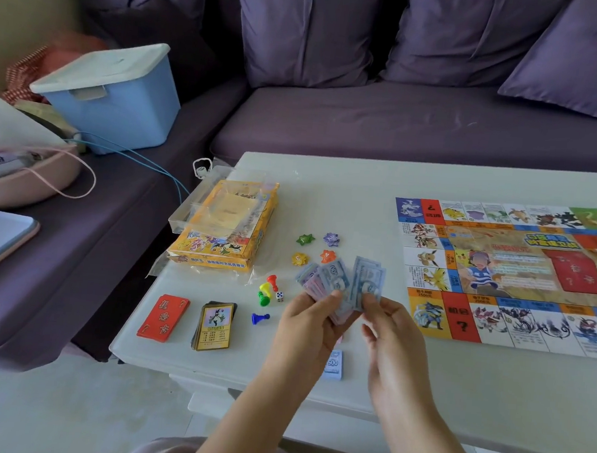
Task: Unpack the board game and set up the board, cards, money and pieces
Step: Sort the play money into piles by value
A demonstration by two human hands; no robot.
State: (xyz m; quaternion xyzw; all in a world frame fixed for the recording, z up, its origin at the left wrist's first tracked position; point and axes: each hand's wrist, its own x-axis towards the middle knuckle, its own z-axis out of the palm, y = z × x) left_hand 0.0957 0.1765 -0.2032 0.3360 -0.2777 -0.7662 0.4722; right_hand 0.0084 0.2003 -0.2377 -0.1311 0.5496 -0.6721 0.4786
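My left hand (312, 319) holds a fanned stack of play money (325, 279) above the white table (328, 200). My right hand (388, 319) pinches a few bluish notes (368, 281) beside that fan. A small pile of 500 notes (333, 365) lies under my hands. The game board (513, 274) lies unfolded at the right. A red card deck (163, 317) and a yellow-faced card deck (214, 325) sit at the front left. Red, yellow and green pawns (267, 290), a blue pawn (259, 318), a die (279, 296) and star-shaped tokens (317, 247) lie between them.
The yellow game box (224, 227) in clear wrapping lies at the table's left edge. A purple sofa (406, 127) runs behind, with a blue lidded bin (113, 98), a pink bag (23, 173) and cables on its left part. The table's front edge is near my arms.
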